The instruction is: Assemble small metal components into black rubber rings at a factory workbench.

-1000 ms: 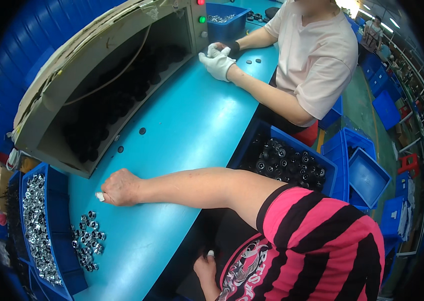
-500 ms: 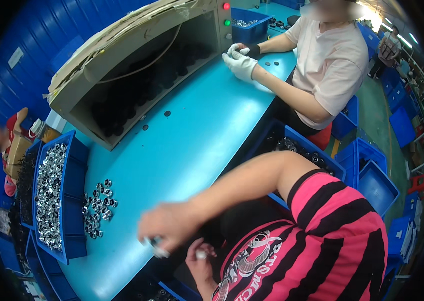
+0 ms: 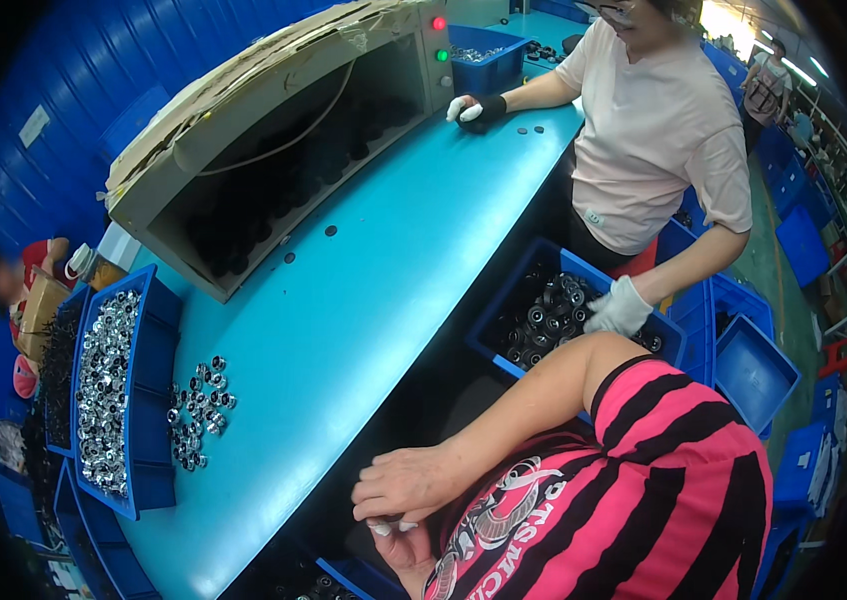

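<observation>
My right hand [image 3: 408, 482] is closed, its fingers bent down over my left hand [image 3: 403, 548] just off the table's near edge. The two hands meet at the fingertips, where white coverings show. A small dark thing lies between them, mostly hidden by my fingers; I cannot make out its kind. On the blue-green table [image 3: 343, 330], beyond my hands to the left, lies a loose group of small shiny silver-and-black round parts [image 3: 201, 405]. A long blue bin [image 3: 148, 420] full of similar silver parts [image 3: 108, 390] stands beside that group.
A co-worker's white-gloved hand [image 3: 621, 308] reaches into a blue bin [image 3: 503, 362] of black round parts, close to my right forearm. A box-like machine [image 3: 133, 205] with black parts inside stands along the far side. Another parts bin [image 3: 351, 580] sits below my hands.
My right hand has come back from over the table edge to my left hand, and they now touch. The co-worker's gloved hand has gone from the table to the bin of black parts.
</observation>
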`<state>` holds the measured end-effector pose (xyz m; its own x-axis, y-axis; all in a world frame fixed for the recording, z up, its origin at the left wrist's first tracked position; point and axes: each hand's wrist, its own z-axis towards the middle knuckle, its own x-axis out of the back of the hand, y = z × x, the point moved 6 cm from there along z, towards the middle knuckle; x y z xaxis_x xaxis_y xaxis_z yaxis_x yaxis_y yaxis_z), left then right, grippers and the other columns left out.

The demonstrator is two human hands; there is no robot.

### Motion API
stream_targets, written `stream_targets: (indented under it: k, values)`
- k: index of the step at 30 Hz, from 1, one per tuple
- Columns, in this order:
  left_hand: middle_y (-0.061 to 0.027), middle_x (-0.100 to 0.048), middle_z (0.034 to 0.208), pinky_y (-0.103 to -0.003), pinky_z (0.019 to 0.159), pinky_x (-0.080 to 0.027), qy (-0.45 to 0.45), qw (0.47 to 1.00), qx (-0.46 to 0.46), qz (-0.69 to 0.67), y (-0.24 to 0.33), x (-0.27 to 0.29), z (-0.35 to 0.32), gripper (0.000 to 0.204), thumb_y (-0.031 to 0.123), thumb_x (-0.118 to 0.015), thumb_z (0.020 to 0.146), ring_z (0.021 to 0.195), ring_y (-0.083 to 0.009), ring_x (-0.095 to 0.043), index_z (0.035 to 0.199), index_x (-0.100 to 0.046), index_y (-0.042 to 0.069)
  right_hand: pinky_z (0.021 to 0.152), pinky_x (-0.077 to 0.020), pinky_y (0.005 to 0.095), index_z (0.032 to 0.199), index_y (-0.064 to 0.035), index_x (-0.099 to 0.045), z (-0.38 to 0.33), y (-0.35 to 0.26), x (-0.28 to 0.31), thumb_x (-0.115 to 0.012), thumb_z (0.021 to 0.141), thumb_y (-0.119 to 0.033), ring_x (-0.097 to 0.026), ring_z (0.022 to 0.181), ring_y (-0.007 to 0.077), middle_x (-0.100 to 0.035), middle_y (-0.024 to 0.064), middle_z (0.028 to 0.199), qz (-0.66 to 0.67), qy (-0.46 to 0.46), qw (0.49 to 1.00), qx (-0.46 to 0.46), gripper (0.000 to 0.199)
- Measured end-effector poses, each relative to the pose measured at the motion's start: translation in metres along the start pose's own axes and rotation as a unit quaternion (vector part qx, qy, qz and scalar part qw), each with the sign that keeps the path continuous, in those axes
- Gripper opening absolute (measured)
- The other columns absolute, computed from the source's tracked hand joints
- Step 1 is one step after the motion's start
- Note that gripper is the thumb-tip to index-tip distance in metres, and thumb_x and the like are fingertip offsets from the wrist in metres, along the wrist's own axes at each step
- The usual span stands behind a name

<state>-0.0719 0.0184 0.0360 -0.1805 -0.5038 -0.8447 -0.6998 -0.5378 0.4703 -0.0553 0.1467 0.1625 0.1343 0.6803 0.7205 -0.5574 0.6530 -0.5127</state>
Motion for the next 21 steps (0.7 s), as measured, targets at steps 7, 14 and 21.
stream_targets:
  k: [7, 14, 21]
  values:
    - [-0.004, -0.051, 0.071, -0.027, 0.052, -0.036, 0.056, 0.993, 0.046, 0.092, -0.003, 0.053, 0.0, 0.05, 0.06, -0.057, 0.101, 0.058, -0.0129, -0.043, 0.103, -0.064, 0.01, 0.086, -0.0506, 0.0437, 0.114, -0.0105, -0.063, 0.104, 0.089, 0.061, -0.078, 0.078, -0.022, -0.055, 0.104, 0.0318, -0.058, 0.0096, 0.11, -0.093, 0.127, 0.988, -0.001, 0.04]
    - [-0.0048, -0.052, 0.071, -0.028, 0.053, -0.037, 0.071, 0.977, 0.033, 0.197, 0.003, 0.043, 0.004, 0.048, 0.057, -0.055, 0.104, 0.058, -0.0127, -0.043, 0.101, -0.061, 0.009, 0.107, -0.0476, 0.0468, 0.136, -0.015, -0.061, 0.17, 0.238, 0.03, -0.071, 0.09, -0.023, -0.048, 0.127, 0.035, -0.053, 0.0129, 0.139, -0.114, 0.122, 0.963, -0.21, 0.048]
    - [-0.0084, -0.054, 0.072, -0.028, 0.052, -0.041, 0.079, 0.975, 0.067, 0.198, 0.0, 0.049, 0.008, 0.048, 0.052, -0.059, 0.103, 0.059, -0.0139, -0.048, 0.104, -0.061, 0.005, 0.1, -0.0503, 0.045, 0.139, -0.0248, -0.061, 0.195, 0.248, 0.007, -0.063, 0.096, -0.028, -0.049, 0.125, 0.0315, -0.056, 0.01, 0.133, -0.19, 0.011, 0.952, -0.238, 0.043]
